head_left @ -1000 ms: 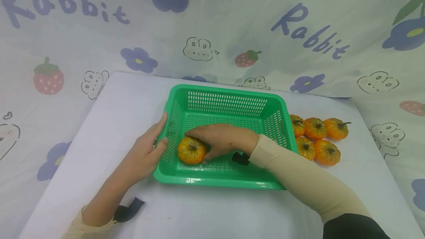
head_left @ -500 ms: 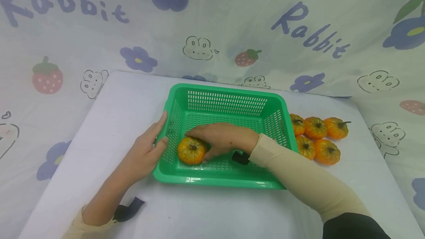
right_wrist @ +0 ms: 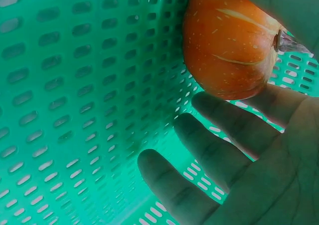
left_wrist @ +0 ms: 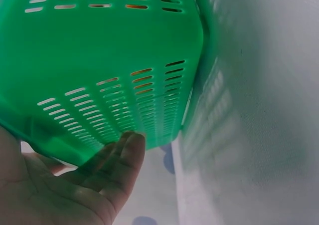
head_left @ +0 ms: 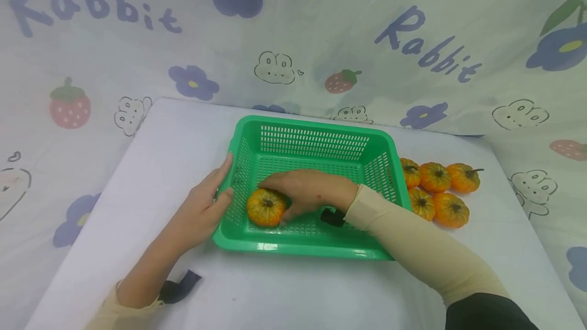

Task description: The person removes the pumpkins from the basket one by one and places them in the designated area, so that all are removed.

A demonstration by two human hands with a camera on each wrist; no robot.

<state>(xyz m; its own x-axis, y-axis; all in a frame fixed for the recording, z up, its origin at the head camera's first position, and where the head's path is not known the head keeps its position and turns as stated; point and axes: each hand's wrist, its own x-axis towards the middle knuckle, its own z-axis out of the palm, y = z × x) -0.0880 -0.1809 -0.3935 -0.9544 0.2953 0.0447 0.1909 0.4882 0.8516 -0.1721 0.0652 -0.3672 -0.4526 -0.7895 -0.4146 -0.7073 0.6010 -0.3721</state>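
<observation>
A green plastic basket [head_left: 316,125] with slotted walls stands on the white table. My left hand [head_left: 198,214] holds its left rim, thumb at the edge; in the left wrist view the fingers [left_wrist: 127,157] lie against the outer side wall. Inside the basket, near its left wall, is a small orange-and-yellow pumpkin [head_left: 266,209]. My right hand [head_left: 309,192] reaches in from the right and grips this pumpkin, with the thumb on one side and fingers on the other. From the right wrist, the pumpkin [right_wrist: 224,50] shows its brown stem, and the other fingers are spread beside it.
Right of the basket, several similar pumpkins [head_left: 451,210] sit in two rows on the table [head_left: 316,294], one partly hidden by the basket's rim. Behind the table hangs a printed cloth [head_left: 302,29]. Dark straps [head_left: 179,287] hang at the wrists.
</observation>
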